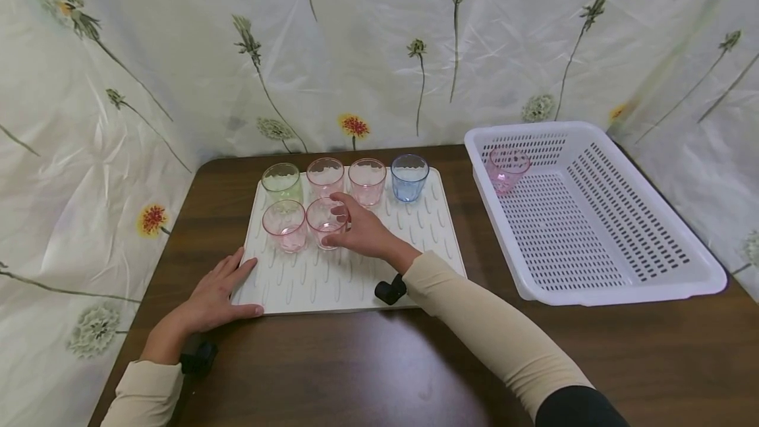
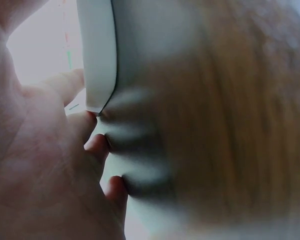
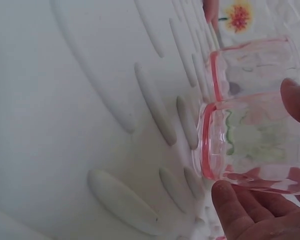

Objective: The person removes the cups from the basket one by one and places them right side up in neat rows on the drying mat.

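Note:
My right hand [image 1: 369,232] reaches over the white ridged draining mat [image 1: 356,285] and holds a pink-tinted glass [image 1: 321,224] between thumb and fingers. Seen from the right wrist, the held glass [image 3: 260,137] is at the mat, its thick red-edged base toward the ridges. Touching or nearly touching it on the left is another pink glass [image 1: 286,229]. Behind them stand a green glass [image 1: 282,183], two pink glasses [image 1: 325,178] [image 1: 367,184] and a blue glass [image 1: 409,180]. My left hand [image 1: 215,295] rests spread at the mat's left front corner.
To the right stands a white slotted plastic basket [image 1: 599,292], with one pink glass [image 1: 506,173] in its far left corner. Both rest on a dark wooden table [image 1: 356,368]. A flowered curtain [image 1: 367,51] hangs behind and at the sides.

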Available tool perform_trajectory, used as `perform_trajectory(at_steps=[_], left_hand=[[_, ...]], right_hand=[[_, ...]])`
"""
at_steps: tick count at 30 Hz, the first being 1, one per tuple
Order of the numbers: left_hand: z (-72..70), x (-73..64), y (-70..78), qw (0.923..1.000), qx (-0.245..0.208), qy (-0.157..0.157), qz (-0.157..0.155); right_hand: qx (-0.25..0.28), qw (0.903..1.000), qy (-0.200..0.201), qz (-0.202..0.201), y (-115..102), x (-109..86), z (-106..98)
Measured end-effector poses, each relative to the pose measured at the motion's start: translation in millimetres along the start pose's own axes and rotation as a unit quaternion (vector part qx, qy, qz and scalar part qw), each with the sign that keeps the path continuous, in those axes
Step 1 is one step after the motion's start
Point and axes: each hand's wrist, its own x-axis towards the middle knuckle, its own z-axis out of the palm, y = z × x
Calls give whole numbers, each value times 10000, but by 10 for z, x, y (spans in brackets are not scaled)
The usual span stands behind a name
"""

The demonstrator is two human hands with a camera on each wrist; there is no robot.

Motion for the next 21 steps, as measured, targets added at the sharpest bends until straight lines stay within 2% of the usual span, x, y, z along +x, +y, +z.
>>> perform_trajectory(at_steps=[21], left_hand=[[-8, -4, -25, 9999, -112, 37, 58]], right_hand=[[-153, 9998, -27, -98, -20, -16, -14]])
